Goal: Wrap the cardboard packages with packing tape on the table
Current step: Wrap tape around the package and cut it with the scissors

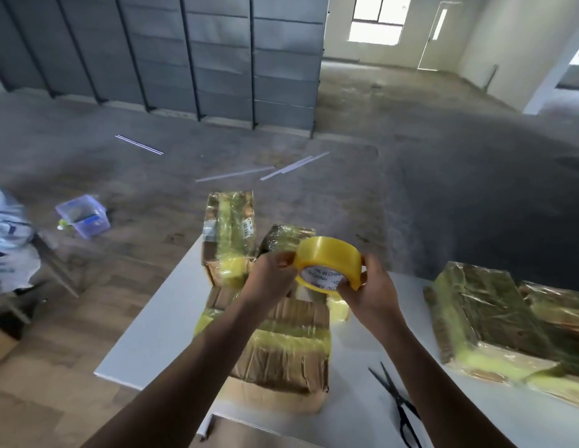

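A yellow roll of packing tape (pixel 327 260) is held in the air above the white table (pixel 159 334). My right hand (pixel 369 292) grips the roll from its right side and below. My left hand (pixel 272 276) pinches at the roll's left edge. Below the hands lies a cardboard package (pixel 288 347) with yellowish tape bands across it. Behind it stand a tall taped package (pixel 228 234) and a darker taped package (pixel 281 237). A flat stack of taped packages (pixel 495 318) lies at the table's right.
Black scissors (pixel 398 405) lie on the table near its front edge, right of the package. On the floor to the left sit a clear plastic box (pixel 82 216) and a bundle of cloth (pixel 10 234). Grey shelving (pixel 184 59) stands at the back.
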### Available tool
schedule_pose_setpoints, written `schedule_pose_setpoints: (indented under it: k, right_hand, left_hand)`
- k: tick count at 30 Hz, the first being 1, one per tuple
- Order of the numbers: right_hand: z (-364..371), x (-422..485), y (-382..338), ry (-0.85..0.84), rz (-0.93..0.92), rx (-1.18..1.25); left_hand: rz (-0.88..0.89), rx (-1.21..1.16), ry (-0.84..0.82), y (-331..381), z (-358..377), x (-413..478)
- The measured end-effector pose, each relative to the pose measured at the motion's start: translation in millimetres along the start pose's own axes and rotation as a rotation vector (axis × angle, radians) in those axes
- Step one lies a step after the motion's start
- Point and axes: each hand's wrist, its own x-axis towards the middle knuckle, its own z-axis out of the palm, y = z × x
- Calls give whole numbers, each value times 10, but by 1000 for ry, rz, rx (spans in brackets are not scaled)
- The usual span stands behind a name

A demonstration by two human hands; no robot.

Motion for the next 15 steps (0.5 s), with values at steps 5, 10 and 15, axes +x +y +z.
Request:
schedule_pose_setpoints:
  k: [5, 10, 15]
  right_hand:
    - [130, 40, -120, -2, -131, -171]
    - [247, 13, -204, 13, -241, -235]
    - [309, 18, -292, 31, -328, -241]
  left_hand:
    - [-118, -61, 72, -48, -214, 41]
    - [-186, -158, 79, -146, -355, 73]
    - [-219, -216, 97, -262, -449, 111]
